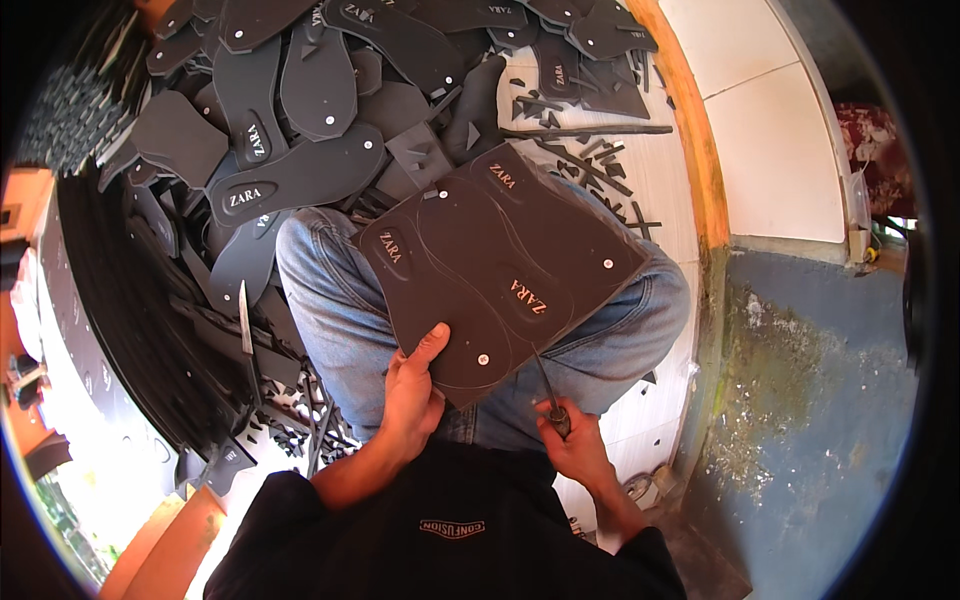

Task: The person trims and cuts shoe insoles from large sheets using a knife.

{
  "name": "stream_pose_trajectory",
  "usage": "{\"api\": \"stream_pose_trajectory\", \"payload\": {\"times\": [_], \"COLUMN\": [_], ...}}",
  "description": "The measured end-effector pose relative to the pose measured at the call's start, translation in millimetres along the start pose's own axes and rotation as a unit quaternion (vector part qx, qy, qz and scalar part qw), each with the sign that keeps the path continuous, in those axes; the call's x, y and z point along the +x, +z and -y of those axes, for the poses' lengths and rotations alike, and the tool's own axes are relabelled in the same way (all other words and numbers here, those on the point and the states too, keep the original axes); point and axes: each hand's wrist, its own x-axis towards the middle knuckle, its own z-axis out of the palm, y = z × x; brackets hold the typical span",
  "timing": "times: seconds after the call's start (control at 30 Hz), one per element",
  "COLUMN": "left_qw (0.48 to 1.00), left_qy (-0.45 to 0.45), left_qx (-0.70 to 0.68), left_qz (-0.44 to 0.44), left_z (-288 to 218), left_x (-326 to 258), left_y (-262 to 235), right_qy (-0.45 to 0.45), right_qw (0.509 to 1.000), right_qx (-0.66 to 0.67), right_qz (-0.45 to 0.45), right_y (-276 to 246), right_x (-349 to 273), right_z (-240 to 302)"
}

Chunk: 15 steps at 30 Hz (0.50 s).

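Observation:
A dark foam sheet [500, 265] with sole outlines scored into it rests on my jeans-clad knees. My left hand [412, 385] grips its near edge, thumb on top. My right hand [570, 440] is closed on a thin knife [548, 385] whose blade meets the sheet's near edge at a scored line.
A heap of cut-out dark soles [300, 120] lies ahead and to the left. Narrow offcut strips [590, 150] litter the white tiled floor. A stack of dark sheets [120, 300] stands at left, with a blade [244, 320] sticking up beside it. An orange-edged wall [700, 150] rises at right.

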Motion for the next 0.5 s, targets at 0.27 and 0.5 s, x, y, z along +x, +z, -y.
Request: {"api": "stream_pose_trajectory", "payload": {"times": [0.27,0.5], "left_qw": [1.0,0.999], "left_qy": [0.007,0.02], "left_qx": [0.001,0.008], "left_qz": [0.005,0.031], "left_z": [-1.9,-5.9], "left_x": [-0.4,9.4], "left_y": [0.2,-11.7], "right_qy": [-0.013,-0.016], "right_qw": [1.0,0.998], "right_qx": [0.005,-0.047], "right_qz": [-0.003,-0.039], "right_y": [5.0,20.3], "right_x": [0.5,13.1], "right_z": [-1.5,1.8]}}
